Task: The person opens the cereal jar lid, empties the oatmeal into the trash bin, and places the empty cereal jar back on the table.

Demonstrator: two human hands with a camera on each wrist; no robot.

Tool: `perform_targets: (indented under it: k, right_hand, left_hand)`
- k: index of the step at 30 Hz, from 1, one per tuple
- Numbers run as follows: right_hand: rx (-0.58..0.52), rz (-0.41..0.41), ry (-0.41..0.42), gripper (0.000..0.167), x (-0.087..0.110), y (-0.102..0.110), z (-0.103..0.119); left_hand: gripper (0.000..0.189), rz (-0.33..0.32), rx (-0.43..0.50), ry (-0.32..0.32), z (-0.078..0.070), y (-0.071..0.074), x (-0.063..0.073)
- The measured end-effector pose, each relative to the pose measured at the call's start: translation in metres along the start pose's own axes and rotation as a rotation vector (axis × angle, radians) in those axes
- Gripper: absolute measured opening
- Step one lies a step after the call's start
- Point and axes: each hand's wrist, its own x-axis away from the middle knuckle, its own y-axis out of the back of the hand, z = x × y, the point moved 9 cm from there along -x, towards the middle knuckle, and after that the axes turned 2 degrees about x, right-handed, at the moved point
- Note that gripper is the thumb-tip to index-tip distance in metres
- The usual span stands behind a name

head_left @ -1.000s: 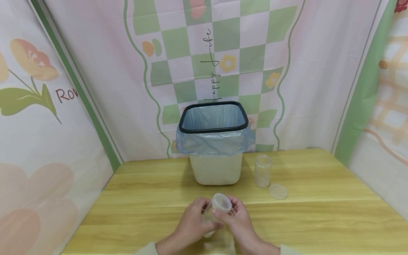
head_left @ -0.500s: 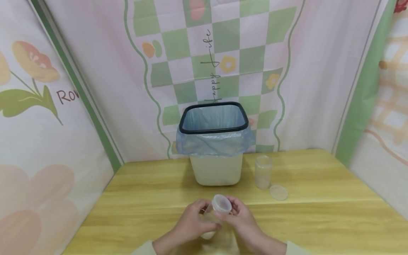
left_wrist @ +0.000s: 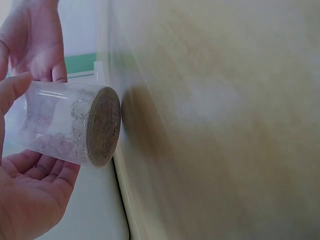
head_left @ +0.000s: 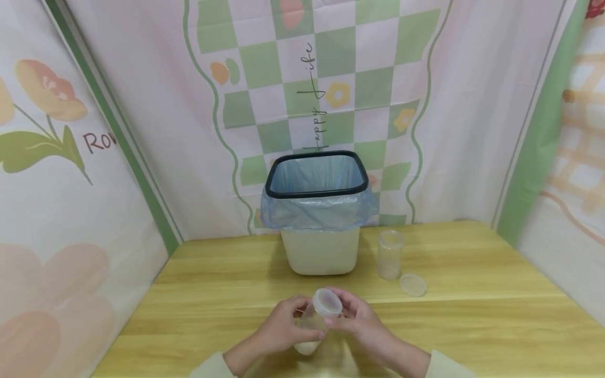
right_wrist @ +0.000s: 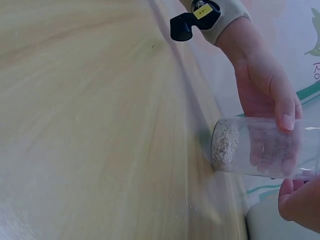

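The clear jar (head_left: 313, 320) is at the lower centre of the head view, tilted, with its translucent lid (head_left: 327, 302) uppermost and its base toward the lower left. The left hand (head_left: 285, 326) grasps the jar body between thumb and fingers; the right hand (head_left: 359, 321) grips the lid end. Whether the lid is fully seated cannot be determined. Pale flaky material (right_wrist: 225, 144) lies at the base end, visible in the right wrist view. A second clear jar (head_left: 389, 255) stands right of centre on the table (head_left: 212, 294), with a loose lid (head_left: 413, 285) just beside it. The bin (head_left: 323, 253), fitted with a blue liner (head_left: 316, 214), stands at frame centre.
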Motion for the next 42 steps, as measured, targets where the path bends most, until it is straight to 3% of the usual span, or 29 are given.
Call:
perform_targets:
  k: [6, 14, 23, 34, 42]
  right_hand:
    - [0.003, -0.038, 0.002, 0.073, 0.000, -0.002, 0.003]
    - [-0.034, -0.289, -0.010, 0.069, 0.007, -0.003, 0.005]
    - [-0.022, -0.439, -0.043, 0.066, 0.011, -0.008, 0.002]
    - [0.000, -0.434, -0.075, 0.065, 0.010, -0.008, -0.003]
    - [0.036, -0.334, -0.042, 0.059, 0.006, -0.002, -0.002]
  left_hand:
    - [0.047, -0.032, -0.006, -0.004, 0.003, 0.001, 0.000]
    - [0.051, -0.192, -0.154, -0.007, -0.006, 0.005, 0.002]
    - [0.052, -0.248, -0.218, 0.010, -0.012, 0.002, 0.006]
    - [0.049, -0.248, -0.260, -0.027, -0.012, 0.000, 0.008]
    - [0.045, -0.176, -0.143, -0.042, -0.005, 0.003, 0.005]
